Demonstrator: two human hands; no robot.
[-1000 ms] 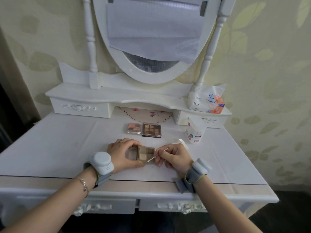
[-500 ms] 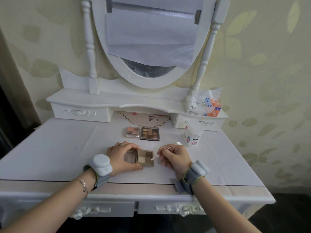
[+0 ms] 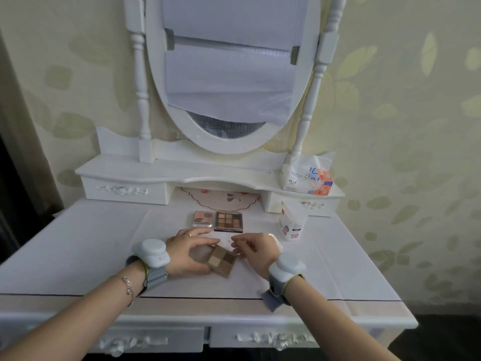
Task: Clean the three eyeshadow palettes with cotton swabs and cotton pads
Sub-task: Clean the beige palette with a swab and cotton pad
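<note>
While the left hand curls its fingers and thumb round the open brown palette, that palette lies tilted on the white dressing table, its pans poking out to the right of the hand. Just beside it, the right hand hovers with fingers bent, pinching a cotton swab whose tip shows faintly past the fingertips, above the palette's far corner. Behind both hands, the pink palette and the nine-pan palette lie side by side, with a swab box standing to the right.
</note>
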